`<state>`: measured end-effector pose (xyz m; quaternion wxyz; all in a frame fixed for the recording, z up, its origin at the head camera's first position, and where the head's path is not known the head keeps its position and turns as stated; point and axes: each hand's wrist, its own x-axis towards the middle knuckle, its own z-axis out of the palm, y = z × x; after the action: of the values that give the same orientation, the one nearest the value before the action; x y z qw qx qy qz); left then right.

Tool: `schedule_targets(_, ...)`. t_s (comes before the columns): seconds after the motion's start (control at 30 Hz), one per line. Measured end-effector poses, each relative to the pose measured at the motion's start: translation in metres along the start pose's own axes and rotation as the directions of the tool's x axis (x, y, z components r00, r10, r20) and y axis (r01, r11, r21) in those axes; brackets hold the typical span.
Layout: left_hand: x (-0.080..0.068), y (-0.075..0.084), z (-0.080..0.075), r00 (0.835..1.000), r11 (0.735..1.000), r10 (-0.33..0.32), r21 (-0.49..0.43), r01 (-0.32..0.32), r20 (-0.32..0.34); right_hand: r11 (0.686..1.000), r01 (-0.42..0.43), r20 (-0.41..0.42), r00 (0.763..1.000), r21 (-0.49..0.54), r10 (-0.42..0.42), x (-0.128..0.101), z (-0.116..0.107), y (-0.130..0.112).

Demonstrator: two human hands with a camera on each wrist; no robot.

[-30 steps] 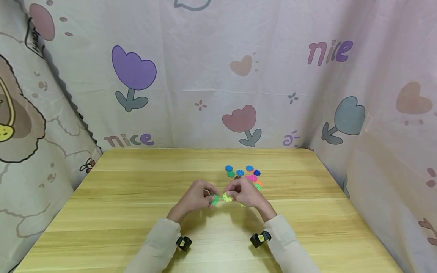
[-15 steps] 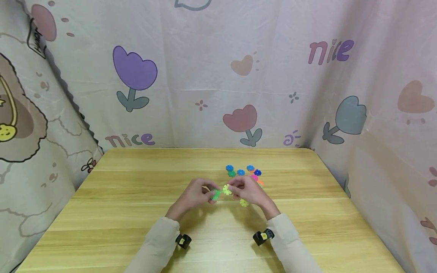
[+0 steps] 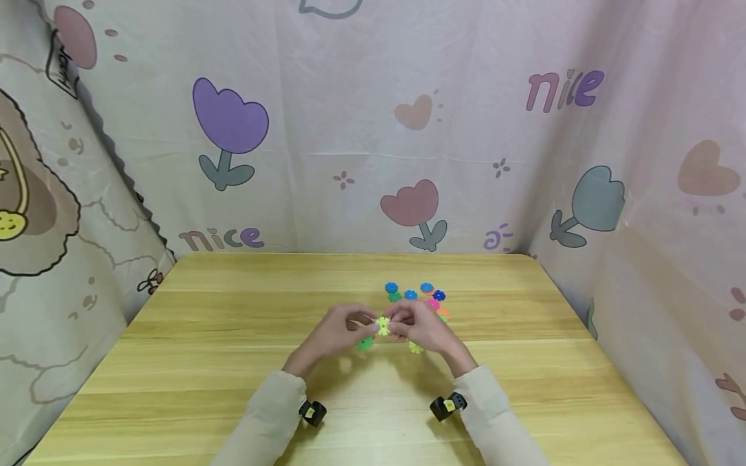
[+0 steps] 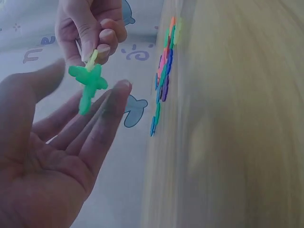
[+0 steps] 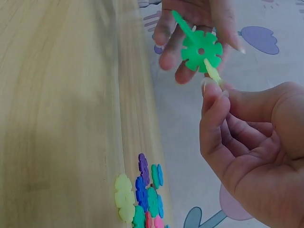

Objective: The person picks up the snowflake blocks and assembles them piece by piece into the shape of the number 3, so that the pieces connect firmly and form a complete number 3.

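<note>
Thumb and fingertips of my right hand (image 3: 424, 329) pinch a yellow notched snowflake disc (image 3: 383, 325) by its edge. Slotted onto that disc are green snowflake discs (image 5: 211, 42), one face-on and another edge-on in the right wrist view. The joined pieces are held up above the table. My left hand (image 3: 340, 331) is spread around the green end, its thumb and fingers apart, palm toward the pieces in the left wrist view (image 4: 47, 175). In the head view, the left thumb overlaps the area between the green and yellow discs.
Loose snowflake discs lie on the wooden table (image 3: 245, 298) beyond my right hand, among them a blue one (image 3: 392, 287) and a pink one (image 3: 432, 303). A yellow disc (image 3: 416, 347) lies nearer, below the right hand. A printed curtain (image 3: 326, 129) hangs behind the table.
The left fingers have let go of the green discs and spread. The joined pieces were raised a little, then turned, with the green end now hanging lower. The right hand keeps its pinch.
</note>
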<state>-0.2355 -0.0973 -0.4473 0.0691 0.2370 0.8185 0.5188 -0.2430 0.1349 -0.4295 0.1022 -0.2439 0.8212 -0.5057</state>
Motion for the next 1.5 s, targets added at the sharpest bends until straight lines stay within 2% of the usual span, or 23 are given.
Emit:
schedule_targets(0.13, -0.001, -0.001, -0.001, 0.997, 0.997, 0.011, -0.082, -0.004, 0.079, 1.000, 0.003, 0.015, 1.000, 0.029, -0.003, 0.000, 0.001, 0.001)
schedule_targets(0.33, -0.002, -0.002, -0.003, 0.991, 0.996, 0.016, -0.085, -0.004, 0.136, 1.000, -0.007, 0.028, 1.000, 0.006, 0.007, 0.000, -0.003, 0.004)
schedule_targets(0.43, -0.003, -0.002, -0.005, 0.991, 0.997, 0.012, -0.082, -0.001, 0.134, 0.994, -0.011, 0.017, 1.000, -0.106, 0.013, -0.002, -0.010, 0.007)
schedule_targets(0.57, -0.005, -0.002, -0.007, 0.993, 0.998, 0.014, -0.064, -0.007, 0.121, 0.955, -0.009, 0.004, 1.000, -0.296, 0.011, -0.005, -0.018, 0.012)
schedule_targets(0.73, -0.005, -0.002, -0.009, 0.994, 0.999, 0.026, -0.034, -0.022, 0.109, 0.917, -0.046, 0.037, 0.997, -0.396, 0.066, -0.009, -0.024, 0.016)
schedule_targets(0.83, -0.004, -0.003, -0.009, 0.994, 0.999, 0.029, -0.026, -0.026, 0.107, 0.906, -0.092, 0.043, 0.992, -0.414, 0.120, -0.011, -0.023, 0.018)
schedule_targets(0.97, -0.003, -0.004, -0.008, 0.994, 0.999, 0.034, -0.024, -0.031, 0.105, 0.906, -0.132, 0.046, 0.985, -0.403, 0.164, -0.012, -0.020, 0.020)
schedule_targets(1.27, -0.003, -0.010, -0.005, 0.994, 1.000, 0.029, -0.008, -0.029, 0.101, 0.902, -0.133, 0.077, 0.981, -0.411, 0.180, -0.011, -0.019, 0.024)
schedule_targets(1.5, -0.003, -0.009, -0.005, 0.995, 1.000, 0.003, 0.027, -0.005, 0.096, 0.908, -0.140, 0.072, 0.981, -0.395, 0.182, -0.010, -0.022, 0.024)
